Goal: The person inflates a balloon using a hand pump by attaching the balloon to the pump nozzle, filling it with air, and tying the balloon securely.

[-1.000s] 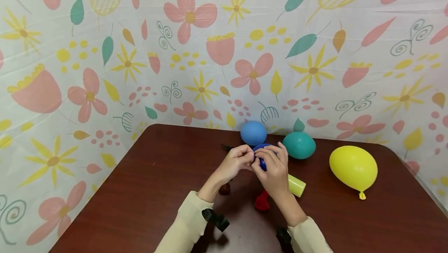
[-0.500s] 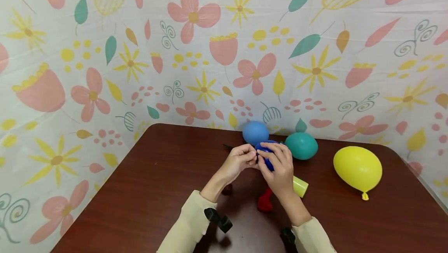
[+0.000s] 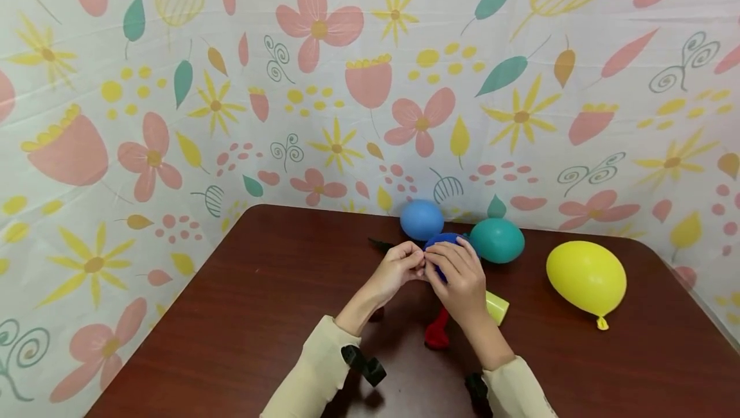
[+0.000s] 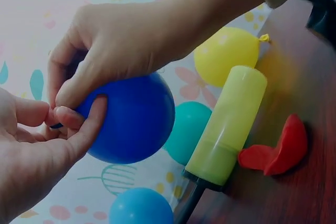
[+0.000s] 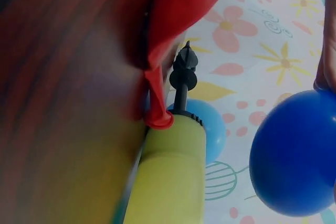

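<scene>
Still, the left hand (image 3: 399,271) and right hand (image 3: 460,280) pinch the dark blue balloon (image 4: 136,116) at its neck; below their grip, the red balloon (image 4: 286,153) lies unmoved.

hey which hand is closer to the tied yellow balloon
Right. In the head view, the right hand is left of the tied yellow balloon; the left hand is farther left, beyond the right one.

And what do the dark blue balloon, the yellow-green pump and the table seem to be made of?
Dark blue balloon: thin rubber, probably latex; its inflated skin looks smooth with a soft sheen.
Yellow-green pump: likely hard plastic; its straight, smooth barrel shows a pale glossy streak.
Table: wood or wood-look laminate, I cannot tell which; reddish-brown streaks resemble grain.
</scene>
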Demonstrator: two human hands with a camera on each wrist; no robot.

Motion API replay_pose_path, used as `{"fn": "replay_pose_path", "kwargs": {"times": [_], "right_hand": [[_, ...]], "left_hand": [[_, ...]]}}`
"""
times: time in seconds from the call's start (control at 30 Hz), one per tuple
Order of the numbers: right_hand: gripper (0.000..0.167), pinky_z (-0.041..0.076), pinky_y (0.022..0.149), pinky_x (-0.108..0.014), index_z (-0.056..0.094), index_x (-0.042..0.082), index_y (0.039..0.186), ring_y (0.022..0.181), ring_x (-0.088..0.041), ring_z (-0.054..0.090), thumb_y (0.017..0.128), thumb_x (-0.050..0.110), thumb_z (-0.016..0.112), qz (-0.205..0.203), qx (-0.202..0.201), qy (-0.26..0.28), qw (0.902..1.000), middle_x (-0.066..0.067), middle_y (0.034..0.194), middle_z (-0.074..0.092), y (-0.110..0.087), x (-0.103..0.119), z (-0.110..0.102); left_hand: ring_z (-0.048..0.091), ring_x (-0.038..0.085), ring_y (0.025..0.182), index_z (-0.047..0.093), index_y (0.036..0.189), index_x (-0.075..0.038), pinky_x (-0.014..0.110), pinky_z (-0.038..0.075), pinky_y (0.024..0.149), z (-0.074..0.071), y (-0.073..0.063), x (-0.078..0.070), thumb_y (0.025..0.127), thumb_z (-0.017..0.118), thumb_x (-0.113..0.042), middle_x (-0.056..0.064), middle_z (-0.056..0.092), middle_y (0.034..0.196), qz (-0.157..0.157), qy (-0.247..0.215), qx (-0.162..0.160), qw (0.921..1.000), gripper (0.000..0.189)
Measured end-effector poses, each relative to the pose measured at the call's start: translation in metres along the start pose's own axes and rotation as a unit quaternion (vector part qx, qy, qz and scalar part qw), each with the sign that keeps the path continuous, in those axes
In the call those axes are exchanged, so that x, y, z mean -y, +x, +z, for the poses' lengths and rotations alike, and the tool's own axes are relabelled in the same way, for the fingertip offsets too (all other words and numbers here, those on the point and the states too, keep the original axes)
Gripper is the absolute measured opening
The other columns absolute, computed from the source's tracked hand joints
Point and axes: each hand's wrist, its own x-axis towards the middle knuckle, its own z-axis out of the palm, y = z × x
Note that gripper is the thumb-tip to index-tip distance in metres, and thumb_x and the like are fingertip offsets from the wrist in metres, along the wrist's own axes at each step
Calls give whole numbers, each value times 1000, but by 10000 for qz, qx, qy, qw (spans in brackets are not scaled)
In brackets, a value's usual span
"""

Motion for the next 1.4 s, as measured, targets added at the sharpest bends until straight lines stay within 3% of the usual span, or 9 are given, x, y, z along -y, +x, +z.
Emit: {"fn": "replay_pose_path", "kwargs": {"times": [0.13, 0.23, 0.43, 0.57, 0.73, 0.97, 1.17, 1.27, 1.4], "right_hand": [[23, 56, 72, -40, 70, -3, 81, 75, -28, 68, 93, 15, 60, -161, -145, -466, 9987, -13, 85, 72, -1, -2, 0], [22, 55, 57, -35, 69, -2, 82, 67, -25, 68, 92, 16, 61, -168, -217, -705, 9971, -12, 84, 72, -3, -4, -1], [21, 49, 46, -32, 64, -4, 83, 62, -24, 64, 92, 15, 57, -239, -208, -829, 9961, -16, 82, 68, -3, -9, -4], [24, 52, 49, -34, 62, -6, 84, 66, -27, 65, 95, 14, 54, -361, -165, -866, 9954, -19, 83, 66, 3, -12, -11], [23, 55, 58, -37, 64, -4, 83, 74, -29, 63, 93, 14, 53, -166, -36, -816, 9965, -16, 83, 67, 10, -6, -14], [29, 49, 75, -32, 72, 2, 89, 88, -28, 60, 97, 25, 56, 526, 552, 174, 9969, -11, 91, 71, 12, 2, -15], [36, 48, 75, -30, 77, 5, 96, 87, -26, 60, 98, 35, 57, 508, 787, 572, 9940, -11, 94, 72, 12, -4, -20], [27, 48, 76, -27, 78, 4, 91, 83, -24, 60, 92, 28, 66, 659, 797, 614, 9927, -11, 89, 73, 12, -5, -22], [10, 47, 73, -22, 78, 1, 84, 81, -24, 59, 76, 5, 79, 993, 669, 579, 9911, -11, 85, 73, 14, 0, -20]], "left_hand": [[47, 7, 73, 45, 90, -2, 19, 47, 75, 2, 0, -1, 104, 35, -8, -1, 47, 82, -62, -21, 100, 9999, 18], [47, 7, 73, 46, 90, -3, 20, 47, 74, 3, 0, -2, 104, 36, -8, -1, 46, 80, -138, -48, 113, 9998, 18], [46, 8, 70, 46, 88, -5, 31, 56, 84, 3, -3, -4, 104, 36, -8, -1, 47, 80, -221, -203, 108, 9995, 19], [45, 10, 67, 46, 84, -7, 40, 57, 88, 2, -4, -7, 104, 37, -8, -1, 46, 78, -151, -360, 109, 9992, 22], [46, 9, 67, 47, 85, -6, 31, 57, 82, 6, -7, -15, 104, 37, -9, -1, 46, 77, -46, -251, 27, 9997, 22], [46, 8, 67, 46, 87, -1, 23, 56, 73, 10, -9, -18, 103, 36, -7, -1, 46, 78, 60, 224, -96, 9997, 20], [44, 9, 64, 45, 83, -4, 24, 56, 71, 8, -7, -19, 103, 37, -6, 0, 44, 75, 39, 200, -84, 9998, 21], [43, 9, 63, 45, 84, -4, 24, 56, 72, 8, -7, -18, 103, 37, -7, 0, 44, 74, -67, 252, -13, 9997, 21], [43, 9, 63, 46, 85, -2, 25, 56, 72, 10, -7, -17, 102, 38, -7, -1, 45, 74, -117, 181, -113, 9997, 20]]}}
